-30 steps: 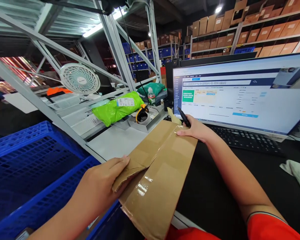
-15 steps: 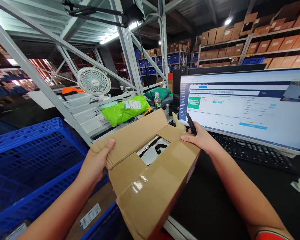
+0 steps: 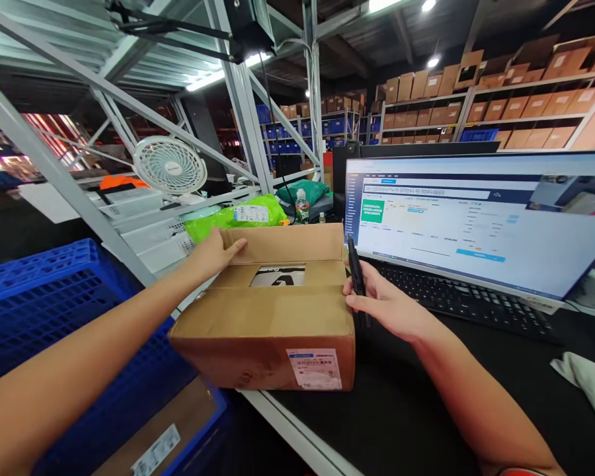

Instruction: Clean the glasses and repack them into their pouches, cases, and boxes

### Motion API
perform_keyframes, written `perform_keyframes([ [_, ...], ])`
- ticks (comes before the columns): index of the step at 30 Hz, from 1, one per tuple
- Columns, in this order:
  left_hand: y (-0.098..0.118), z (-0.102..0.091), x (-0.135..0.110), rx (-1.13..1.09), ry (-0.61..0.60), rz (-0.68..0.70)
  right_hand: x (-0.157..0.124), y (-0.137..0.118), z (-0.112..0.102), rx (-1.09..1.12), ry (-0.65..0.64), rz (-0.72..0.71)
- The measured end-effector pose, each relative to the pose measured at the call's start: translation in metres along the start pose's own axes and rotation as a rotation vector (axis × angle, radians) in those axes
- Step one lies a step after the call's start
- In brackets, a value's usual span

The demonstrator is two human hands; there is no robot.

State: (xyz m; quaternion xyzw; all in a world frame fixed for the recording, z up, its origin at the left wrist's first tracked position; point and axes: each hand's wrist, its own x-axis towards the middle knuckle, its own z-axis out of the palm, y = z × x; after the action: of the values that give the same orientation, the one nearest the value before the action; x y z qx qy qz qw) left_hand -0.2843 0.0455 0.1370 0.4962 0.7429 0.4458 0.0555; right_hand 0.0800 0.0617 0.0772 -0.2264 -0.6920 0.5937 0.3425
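A brown cardboard box (image 3: pixel 265 330) rests on the front edge of the black desk (image 3: pixel 416 410), its long side toward me and a white label (image 3: pixel 314 368) on its front. The far flap (image 3: pixel 282 243) stands up, and a black-and-white item (image 3: pixel 277 276) shows through the gap. My left hand (image 3: pixel 214 252) holds the left end of that raised flap with its fingers curled on the edge. My right hand (image 3: pixel 384 304) is closed around a black pen-like tool (image 3: pixel 356 274) and touches the box's right side.
A monitor (image 3: pixel 476 218) and black keyboard (image 3: pixel 456 297) stand right of the box. Blue plastic crates (image 3: pixel 54 311) sit at the left, one holding a flat carton (image 3: pixel 153 436). Behind are a white fan (image 3: pixel 169 166), a green parcel (image 3: pixel 233 218), a bottle (image 3: pixel 302 205), and a cloth (image 3: pixel 588 380).
The box has been turned and set down flat on the desk with its label side facing me. My left hand has moved from the near flap to the far flap.
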Motion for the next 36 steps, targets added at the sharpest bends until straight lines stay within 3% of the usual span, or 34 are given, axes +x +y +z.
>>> perform_keyframes([
  [1,0.005,-0.001,-0.012,0.094,0.009,0.074,0.001,-0.002,-0.004,0.003,0.002,-0.009],
  [3,0.014,-0.001,-0.045,0.369,0.01,0.377,0.003,-0.007,-0.017,-0.011,0.039,-0.028],
  [5,0.018,0.002,-0.085,0.515,0.046,0.563,0.002,-0.013,-0.037,-0.124,0.141,-0.069],
  [8,0.017,0.009,-0.131,0.594,-0.141,0.694,-0.001,-0.021,-0.069,-0.446,0.27,-0.123],
  [10,0.016,0.015,-0.144,0.591,-0.234,0.672,-0.003,-0.023,-0.083,-0.593,0.216,-0.117],
  [13,0.015,0.02,-0.141,0.532,-0.235,0.608,-0.002,-0.021,-0.092,-0.677,0.022,-0.115],
  [20,0.012,0.019,-0.124,0.409,-0.18,0.607,0.005,-0.014,-0.095,-0.742,-0.374,-0.199],
  [30,0.015,0.018,-0.122,0.448,-0.269,0.6,0.011,-0.008,-0.09,-0.778,-0.406,-0.27],
  [36,0.012,0.017,-0.122,0.445,-0.251,0.637,0.011,-0.01,-0.093,-0.764,-0.467,-0.262],
])
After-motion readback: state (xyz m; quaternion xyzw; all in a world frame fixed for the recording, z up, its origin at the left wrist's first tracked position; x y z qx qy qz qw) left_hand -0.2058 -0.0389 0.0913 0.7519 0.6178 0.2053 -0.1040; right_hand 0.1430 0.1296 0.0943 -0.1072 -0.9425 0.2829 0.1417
